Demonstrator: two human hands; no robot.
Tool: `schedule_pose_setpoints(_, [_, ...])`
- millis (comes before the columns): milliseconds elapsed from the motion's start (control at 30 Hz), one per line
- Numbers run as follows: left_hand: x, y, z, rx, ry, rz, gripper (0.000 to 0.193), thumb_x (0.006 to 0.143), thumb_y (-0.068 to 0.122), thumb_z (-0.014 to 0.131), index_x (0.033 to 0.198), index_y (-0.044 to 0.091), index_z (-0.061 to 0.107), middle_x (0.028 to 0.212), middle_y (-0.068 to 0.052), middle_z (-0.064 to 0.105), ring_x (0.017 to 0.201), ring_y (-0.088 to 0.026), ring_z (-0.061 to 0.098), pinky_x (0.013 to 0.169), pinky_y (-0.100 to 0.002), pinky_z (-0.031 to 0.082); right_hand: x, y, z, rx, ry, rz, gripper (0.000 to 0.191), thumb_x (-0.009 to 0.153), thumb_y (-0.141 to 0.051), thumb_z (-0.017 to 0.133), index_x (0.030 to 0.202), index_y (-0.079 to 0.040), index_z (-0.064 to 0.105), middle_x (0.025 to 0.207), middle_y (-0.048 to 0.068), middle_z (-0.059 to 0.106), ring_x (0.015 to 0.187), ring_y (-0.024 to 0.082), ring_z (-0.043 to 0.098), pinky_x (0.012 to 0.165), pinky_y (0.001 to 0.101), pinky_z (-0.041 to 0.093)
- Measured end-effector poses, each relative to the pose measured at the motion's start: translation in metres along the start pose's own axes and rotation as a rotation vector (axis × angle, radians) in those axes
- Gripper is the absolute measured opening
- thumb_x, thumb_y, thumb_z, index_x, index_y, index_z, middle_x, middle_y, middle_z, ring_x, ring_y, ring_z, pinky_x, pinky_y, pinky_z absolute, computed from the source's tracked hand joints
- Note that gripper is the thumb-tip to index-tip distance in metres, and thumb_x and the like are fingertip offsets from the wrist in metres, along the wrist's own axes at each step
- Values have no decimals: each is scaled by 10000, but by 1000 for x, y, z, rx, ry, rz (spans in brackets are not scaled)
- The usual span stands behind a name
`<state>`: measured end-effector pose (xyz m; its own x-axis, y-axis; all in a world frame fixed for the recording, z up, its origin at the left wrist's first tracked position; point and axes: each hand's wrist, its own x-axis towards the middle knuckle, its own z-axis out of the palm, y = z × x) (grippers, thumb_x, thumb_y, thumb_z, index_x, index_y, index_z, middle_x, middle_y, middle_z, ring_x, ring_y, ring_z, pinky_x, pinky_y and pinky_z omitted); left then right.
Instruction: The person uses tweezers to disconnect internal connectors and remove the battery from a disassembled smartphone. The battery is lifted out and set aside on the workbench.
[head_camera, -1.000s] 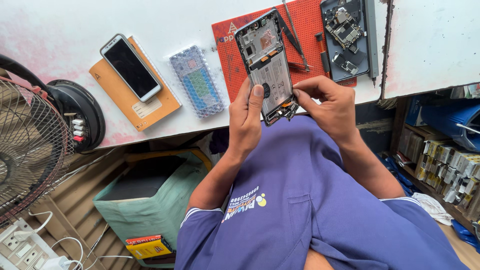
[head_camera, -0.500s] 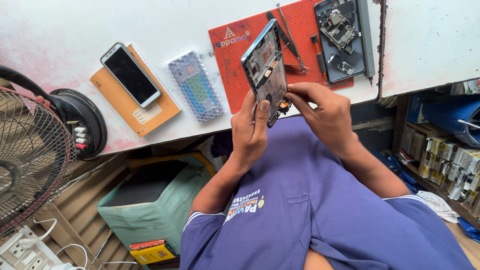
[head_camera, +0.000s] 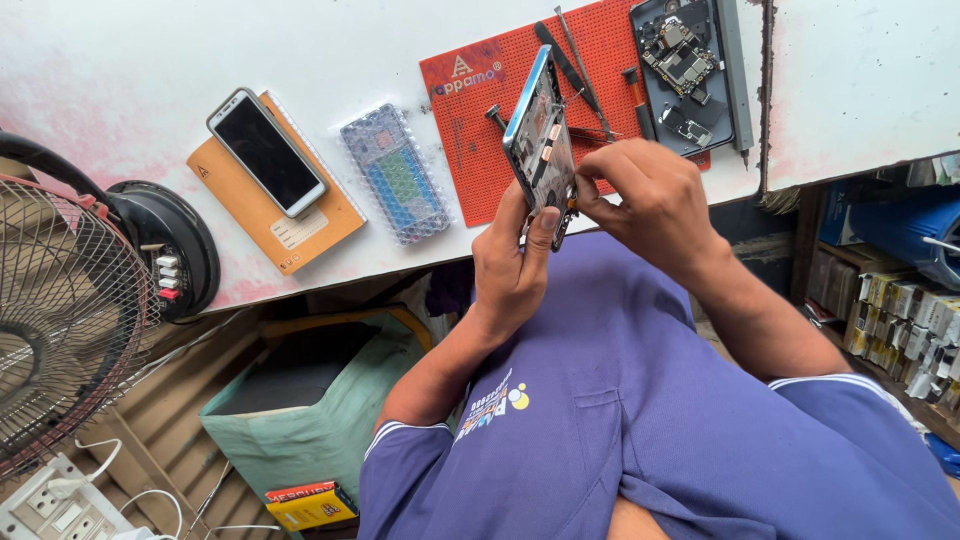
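Observation:
An opened phone body (head_camera: 542, 140) with its inner parts showing is held on edge above the near side of a red work mat (head_camera: 470, 130). My left hand (head_camera: 510, 265) grips its lower end, thumb up along the exposed side. My right hand (head_camera: 650, 200) pinches the same lower end from the right, fingertips at the bottom corner. What the fingertips hold there is too small to see.
On the white table (head_camera: 150, 60): a phone (head_camera: 266, 151) on an orange box (head_camera: 275, 215), a bubble-wrapped part (head_camera: 395, 185), screwdrivers (head_camera: 570, 65), a grey tray (head_camera: 700, 70) with circuit boards. A fan (head_camera: 60, 320) stands at left; a green-lined bin (head_camera: 300, 410) sits below.
The phone body has been turned from facing up to standing nearly on edge, and both hands have shifted slightly left and nearer with it.

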<state>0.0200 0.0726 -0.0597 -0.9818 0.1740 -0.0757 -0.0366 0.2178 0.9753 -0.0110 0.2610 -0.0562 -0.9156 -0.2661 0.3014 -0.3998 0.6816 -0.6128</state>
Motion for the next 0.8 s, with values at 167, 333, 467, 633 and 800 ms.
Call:
schedule_pose_setpoints(167, [-1, -6, -1, -30, 7, -83, 357, 1135, 196, 534, 1443, 14, 554, 874, -83, 673, 747, -101, 592, 691, -274, 510, -5, 16, 0, 211, -41, 169, 156, 855, 18, 772, 938, -17, 645, 856, 80, 655, 762, 202, 653, 717, 321, 527])
schedule_pose_setpoints(333, [1, -7, 2, -168, 65, -126, 332, 1145, 174, 500, 1418, -1, 572, 1002, -51, 695, 885, -69, 567, 781, -241, 494, -18, 23, 13, 499, -1, 505, 77, 914, 14, 717, 944, -2, 649, 837, 43, 664, 750, 67, 613, 704, 242, 510])
schedule_pose_setpoints(467, [4, -9, 0, -278, 85, -99, 331, 1152, 165, 475, 1419, -14, 552, 1169, -54, 702, 1068, -78, 605, 958, -243, 506, -18, 19, 12, 586, 3, 548, 65, 958, -10, 734, 1005, 1, 690, 898, 55, 703, 815, 69, 643, 750, 236, 521])
schedule_pose_setpoints(633, [9, -12, -6, -245, 110, -85, 311, 1170, 164, 475, 1401, -19, 575, 1181, -65, 702, 1086, -86, 595, 980, -252, 495, -10, 4, -6, 313, 88, 252, 153, 980, -1, 763, 1128, 5, 727, 1074, 111, 711, 933, 182, 715, 833, 300, 577])
schedule_pose_setpoints(800, [8, -7, 1, -177, 118, -74, 324, 1152, 179, 495, 1412, -2, 561, 1108, -50, 712, 996, -66, 592, 887, -235, 513, 6, -5, -1, 83, 118, 52, 191, 935, 0, 836, 1096, -2, 733, 1040, 115, 708, 953, 270, 678, 820, 372, 551])
